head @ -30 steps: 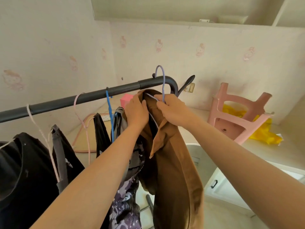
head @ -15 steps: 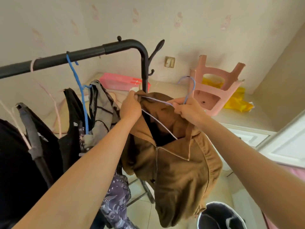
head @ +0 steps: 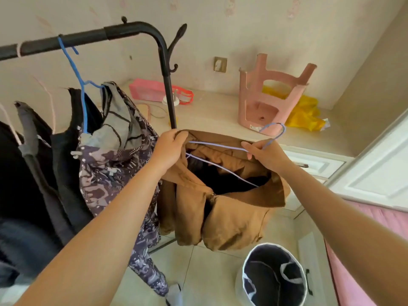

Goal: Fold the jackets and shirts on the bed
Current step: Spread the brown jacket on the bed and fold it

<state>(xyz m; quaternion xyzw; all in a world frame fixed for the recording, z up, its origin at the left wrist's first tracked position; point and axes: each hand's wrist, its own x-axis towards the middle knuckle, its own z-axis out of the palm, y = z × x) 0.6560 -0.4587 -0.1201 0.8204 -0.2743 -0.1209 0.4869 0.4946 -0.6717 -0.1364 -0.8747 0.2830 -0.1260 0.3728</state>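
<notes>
A brown jacket hangs in front of me, off the rack, with its collar open toward me. My left hand grips the jacket's left shoulder edge. My right hand holds the neck of a pale lilac wire hanger, whose arms still run inside the jacket's neck opening. Several dark and patterned garments hang on the black clothes rack at the left, one on a blue hanger.
A dark round laundry basket stands on the tiled floor below the jacket. A pink upturned stool and a yellow bag lie on the pale counter behind. The pink bed edge shows at the right.
The hanger with the brown jacket has come off the rack bar and moved down and right, away from the rack. Both hands kept their hold; the view has tilted downward.
</notes>
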